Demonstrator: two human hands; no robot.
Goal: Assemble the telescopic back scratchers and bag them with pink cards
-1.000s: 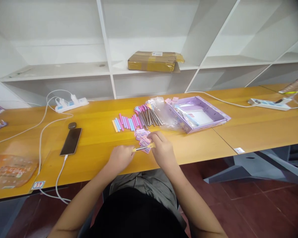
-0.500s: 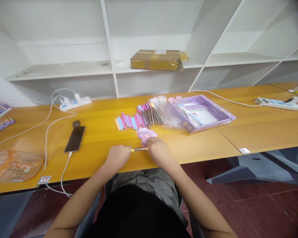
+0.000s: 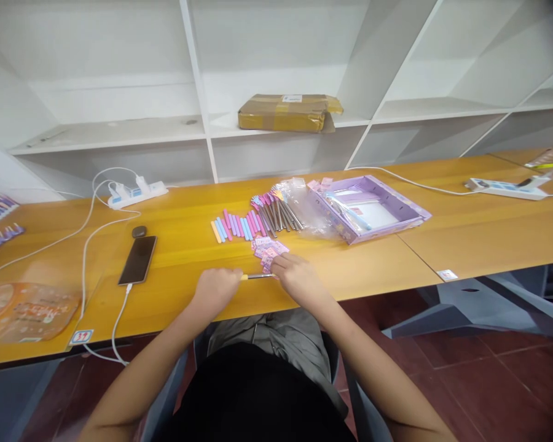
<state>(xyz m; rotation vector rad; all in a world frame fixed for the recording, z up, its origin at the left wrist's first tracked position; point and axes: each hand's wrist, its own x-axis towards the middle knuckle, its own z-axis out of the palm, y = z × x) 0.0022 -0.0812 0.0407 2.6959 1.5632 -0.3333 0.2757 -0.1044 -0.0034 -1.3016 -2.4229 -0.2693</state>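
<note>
Between my two hands runs a thin back scratcher (image 3: 260, 276) with a bare metal shaft and a yellow handle end. My left hand (image 3: 217, 290) is closed around the yellow end. At the other end, my right hand (image 3: 298, 277) pinches the head, which its fingers mostly hide. Small pink and purple printed cards (image 3: 268, 247) lie just beyond my right fingers. Farther back is a pile of metal back scratchers (image 3: 280, 212) with colourful hand-shaped heads. Left of them, yellow, blue, pink and purple handle sleeves (image 3: 238, 226) lie in a row.
A purple open box (image 3: 394, 230) stands right of a clear plastic bag (image 3: 306, 212). At the left lie a phone (image 3: 138, 261) on a white cable, a power strip (image 3: 138, 194) and an orange pouch (image 3: 37, 312). A taped carton (image 3: 283, 113) sits on the shelf behind.
The view has shifted slightly. Both hands keep their hold on the back scratcher, in nearly the same place. The cards and the pile look unchanged.
</note>
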